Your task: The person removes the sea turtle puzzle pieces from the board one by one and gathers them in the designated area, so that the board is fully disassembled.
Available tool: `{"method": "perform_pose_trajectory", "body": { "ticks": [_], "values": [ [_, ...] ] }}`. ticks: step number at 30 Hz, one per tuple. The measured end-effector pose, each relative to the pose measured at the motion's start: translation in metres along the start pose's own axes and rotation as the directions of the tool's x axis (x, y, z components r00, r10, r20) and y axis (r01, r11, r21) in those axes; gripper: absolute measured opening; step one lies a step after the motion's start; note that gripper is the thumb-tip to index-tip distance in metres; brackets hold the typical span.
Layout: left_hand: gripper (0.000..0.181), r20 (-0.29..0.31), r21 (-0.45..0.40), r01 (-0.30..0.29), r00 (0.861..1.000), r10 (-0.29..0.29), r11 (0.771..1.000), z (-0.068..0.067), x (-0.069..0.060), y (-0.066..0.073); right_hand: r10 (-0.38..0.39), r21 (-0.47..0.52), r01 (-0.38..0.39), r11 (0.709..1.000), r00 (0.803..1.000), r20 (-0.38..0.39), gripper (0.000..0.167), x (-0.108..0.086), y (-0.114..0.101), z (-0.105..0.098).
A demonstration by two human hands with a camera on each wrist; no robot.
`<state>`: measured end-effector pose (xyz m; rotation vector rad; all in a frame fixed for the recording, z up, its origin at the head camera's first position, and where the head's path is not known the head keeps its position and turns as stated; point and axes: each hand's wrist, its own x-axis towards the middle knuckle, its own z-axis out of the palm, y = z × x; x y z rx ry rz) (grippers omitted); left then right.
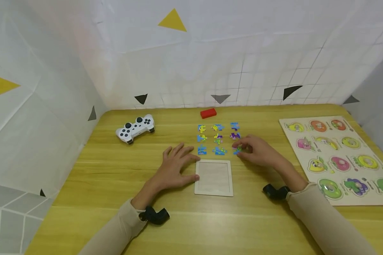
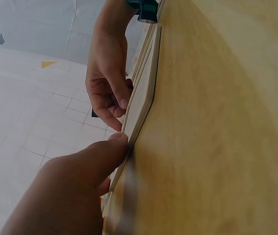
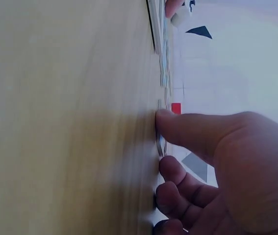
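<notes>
My left hand [image 1: 173, 170] lies spread at the left side of a small square wooden puzzle tray [image 1: 214, 194]. Its thumb touches the tray's left edge and its index finger reaches the upper left corner. Behind the tray, several colourful jigsaw pieces [image 1: 219, 151] lie apart in rows. With thumb and index finger, my right hand [image 1: 258, 152] pinches the jigsaw piece [image 1: 236, 151] at the front right by its edges, on the tabletop. The right wrist view shows the thumb [image 3: 173, 127] against that piece, the other fingers curled beside it.
A white game controller [image 1: 135, 129] sits at the back left. A red block [image 1: 208, 113] lies behind the pieces. To the right is a large wooden fruit puzzle board [image 1: 319, 177]. White sheeting [image 1: 191, 71] rises along the table's back edge.
</notes>
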<state>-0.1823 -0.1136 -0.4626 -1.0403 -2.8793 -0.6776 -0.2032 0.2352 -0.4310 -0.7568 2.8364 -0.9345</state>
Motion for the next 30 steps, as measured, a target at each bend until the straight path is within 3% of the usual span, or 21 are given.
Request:
{"method": "perform_pose_trajectory", "body": {
  "ticks": [18, 30],
  "values": [
    [0.057, 0.015, 0.003, 0.000, 1.000, 0.000, 1.000, 0.0000, 0.0021, 0.0007, -0.004, 0.000, 0.004, 1.000, 1.000, -0.018, 0.026, -0.0014, 0.0001, 0.0014],
    [0.053, 0.002, -0.012, -0.003, 1.000, 0.003, 1.000, 0.0063, 0.0015, -0.0018, -0.004, 0.022, 0.004, 1.000, 0.999, -0.040, 0.037, -0.0039, 0.0041, 0.0062]
  ]
}}
